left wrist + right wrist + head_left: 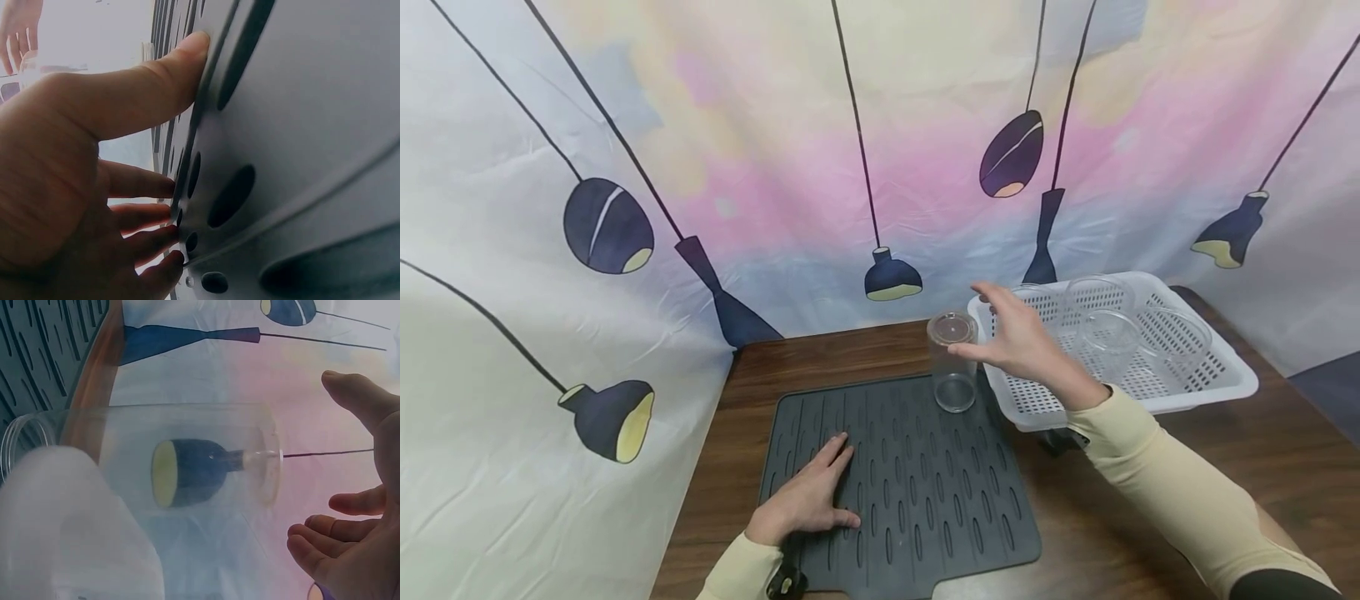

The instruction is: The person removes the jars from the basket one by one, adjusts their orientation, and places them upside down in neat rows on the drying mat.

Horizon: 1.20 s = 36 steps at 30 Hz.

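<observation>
A clear cylindrical jar point(953, 367) stands upside down on the far right corner of a dark grey slotted drying mat point(898, 467). My right hand point(1018, 337) is just above and to the right of the jar, its thumb and fingers spread. In the right wrist view, a gap shows between the right hand point(359, 506) and the base end of the jar point(212, 462). My left hand point(808, 492) rests on the left part of the mat. Seen from the left wrist, its fingertips point(197, 47) touch the ridged mat surface, holding nothing.
A white perforated basket point(1232, 379) stands to the right of the mat, with several clear containers point(1108, 333) inside. Both mat and basket are on a dark wooden table point(1075, 517). A patterned cloth point(775, 150) with printed lamps hangs behind the table.
</observation>
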Available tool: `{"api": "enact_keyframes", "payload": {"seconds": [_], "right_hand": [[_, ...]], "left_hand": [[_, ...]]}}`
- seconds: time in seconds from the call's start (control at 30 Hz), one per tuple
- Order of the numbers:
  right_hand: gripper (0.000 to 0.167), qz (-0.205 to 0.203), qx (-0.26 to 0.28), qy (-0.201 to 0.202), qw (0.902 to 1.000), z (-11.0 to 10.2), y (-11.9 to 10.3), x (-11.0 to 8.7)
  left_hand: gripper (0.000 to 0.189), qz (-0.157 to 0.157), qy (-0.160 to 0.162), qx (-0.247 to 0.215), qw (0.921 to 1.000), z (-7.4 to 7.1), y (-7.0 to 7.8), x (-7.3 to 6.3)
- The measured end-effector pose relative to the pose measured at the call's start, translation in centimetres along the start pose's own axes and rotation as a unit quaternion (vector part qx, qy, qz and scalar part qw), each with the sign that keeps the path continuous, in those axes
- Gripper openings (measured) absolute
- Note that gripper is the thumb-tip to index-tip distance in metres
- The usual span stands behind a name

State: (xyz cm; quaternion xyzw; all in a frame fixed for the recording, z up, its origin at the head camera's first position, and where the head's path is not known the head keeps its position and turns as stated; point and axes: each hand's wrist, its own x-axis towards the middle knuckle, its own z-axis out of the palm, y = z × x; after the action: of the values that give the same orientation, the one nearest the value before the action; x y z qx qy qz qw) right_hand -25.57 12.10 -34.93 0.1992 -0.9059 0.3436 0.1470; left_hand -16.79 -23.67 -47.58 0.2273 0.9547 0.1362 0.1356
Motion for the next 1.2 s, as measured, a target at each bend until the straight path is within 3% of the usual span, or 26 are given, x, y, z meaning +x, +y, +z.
{"api": "enact_keyframes", "payload": {"seconds": [0.23, 0.7, 1.03, 1.2], "right_hand": [[0.097, 0.006, 0.022, 0.021, 0.9995, -1.2, 0.5, -0.7], [0.089, -0.015, 0.015, 0.110, 0.9937, -3.3, 1.2, -2.2], [0.092, 0.038, 0.016, 0.124, 0.9914, -4.7, 1.7, -3.4], [0.092, 0.042, 0.004, 0.129, 0.9907, -5.1, 2.1, -4.0]], "left_hand": [[0.108, -0.001, -0.002, -0.001, 1.0000, 0.2, -0.2, -0.1], [0.107, 0.006, 0.003, 0.002, 1.0000, 0.3, -0.1, -0.1], [0.108, 0.006, 0.008, 0.003, 0.9999, 0.3, -0.2, 0.1], [0.108, 0.005, 0.007, 0.001, 1.0000, 0.3, -0.3, 0.1]]}}
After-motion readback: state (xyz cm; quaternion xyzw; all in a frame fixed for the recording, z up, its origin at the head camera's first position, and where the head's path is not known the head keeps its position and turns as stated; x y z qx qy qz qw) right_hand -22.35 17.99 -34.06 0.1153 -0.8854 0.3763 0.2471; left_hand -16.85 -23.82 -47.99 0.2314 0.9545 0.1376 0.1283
